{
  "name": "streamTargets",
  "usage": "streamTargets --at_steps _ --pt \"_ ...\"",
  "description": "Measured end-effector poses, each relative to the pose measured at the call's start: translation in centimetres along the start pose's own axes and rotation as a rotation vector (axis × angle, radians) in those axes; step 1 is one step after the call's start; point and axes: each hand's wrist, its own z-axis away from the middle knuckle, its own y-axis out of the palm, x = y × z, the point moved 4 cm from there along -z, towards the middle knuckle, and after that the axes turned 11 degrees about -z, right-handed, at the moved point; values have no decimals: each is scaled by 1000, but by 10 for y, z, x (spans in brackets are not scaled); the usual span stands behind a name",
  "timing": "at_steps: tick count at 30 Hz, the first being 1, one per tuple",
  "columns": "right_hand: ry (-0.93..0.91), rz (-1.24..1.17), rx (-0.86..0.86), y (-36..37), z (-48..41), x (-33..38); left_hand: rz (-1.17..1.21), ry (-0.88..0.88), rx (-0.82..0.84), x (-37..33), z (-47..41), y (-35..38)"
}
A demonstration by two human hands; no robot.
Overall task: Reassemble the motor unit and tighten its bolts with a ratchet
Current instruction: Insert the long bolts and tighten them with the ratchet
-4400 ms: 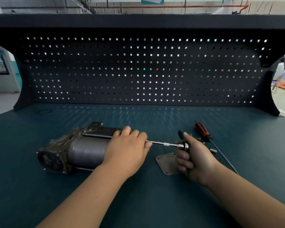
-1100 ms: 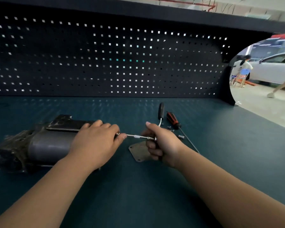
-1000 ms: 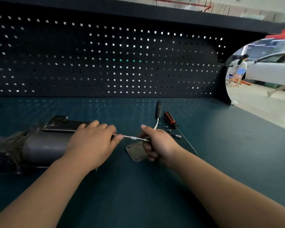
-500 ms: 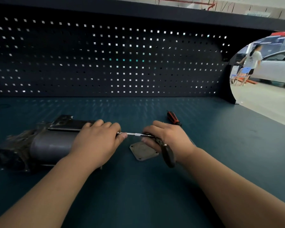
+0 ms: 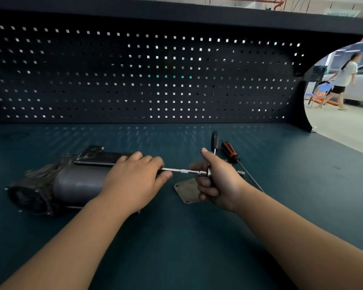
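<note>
The grey motor unit [image 5: 71, 181] lies on its side at the left of the bench. My left hand [image 5: 134, 181] grips its right end and hides the bolt there. A ratchet [image 5: 213, 141] with a long silver extension [image 5: 182, 171] runs from under my left fingers to my right hand [image 5: 216, 183], which holds the ratchet head with curled fingers. The black ratchet handle points away from me, toward the pegboard. A loose flat metal cover plate [image 5: 186, 190] lies on the bench just below my right hand.
A red-and-black screwdriver [image 5: 231, 152] and a couple of loose bolts [image 5: 241, 173] lie right of my right hand. A dark pegboard [image 5: 147, 76] closes the back of the bench. A person walks past a white car beyond the right edge.
Half a second ago the ratchet handle pointed toward me, below my right hand. It has swung over and now points away, toward the pegboard. My left hand has stayed on the motor.
</note>
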Motion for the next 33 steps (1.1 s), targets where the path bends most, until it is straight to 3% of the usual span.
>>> streamTargets --at_steps 11,14,16,18,29,31,33 --pt "-180 218 -82 -1 -2 -1 -29 13 29 -1 -4 1" --pt "-523 686 -113 -5 6 13 -38 5 28 -1 -4 1" --pt "-906 1114 -35 -1 19 24 -31 -7 28 -1 -4 2" --pt "-1101 1315 55 2 27 24 -26 -14 20 -1 -4 2" --pt "-877 1083 48 -3 16 16 43 -30 -77 -1 2 2" --pt "-687 875 19 -3 10 13 30 -30 -84 0 2 1" --pt "-389 520 -2 -2 4 9 17 -22 -72 0 2 2"
